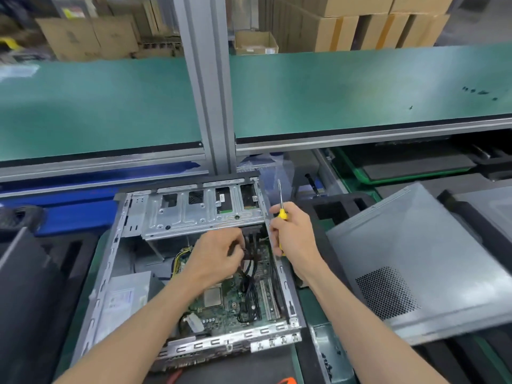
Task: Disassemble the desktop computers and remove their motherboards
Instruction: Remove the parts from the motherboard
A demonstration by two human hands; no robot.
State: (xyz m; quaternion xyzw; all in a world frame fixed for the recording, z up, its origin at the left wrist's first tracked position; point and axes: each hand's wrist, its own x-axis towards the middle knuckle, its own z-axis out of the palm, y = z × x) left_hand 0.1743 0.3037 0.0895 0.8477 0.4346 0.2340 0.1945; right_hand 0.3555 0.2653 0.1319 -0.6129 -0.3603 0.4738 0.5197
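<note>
Fingers [235, 246] of left hand [214, 257] curled, pinching the black cables [248, 275] just under the drive cage [205, 214]; cables run lengthwise toward the viewer over the motherboard [238, 297]. Left hand nearer the connector. Right hand [293, 234] wrapped round one yellow screwdriver [282, 206], shaft up, at the case [108, 261] right wall. Count: one open case, one motherboard inside it, one loose side panel [415, 253] to the right.

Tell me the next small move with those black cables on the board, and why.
Probably pull the black cable connector free with the left hand, whose fingers already pinch it just under the drive cage. The cables still cross the motherboard, so it cannot lift out yet. The right hand holds the screwdriver idle, tip up.
</note>
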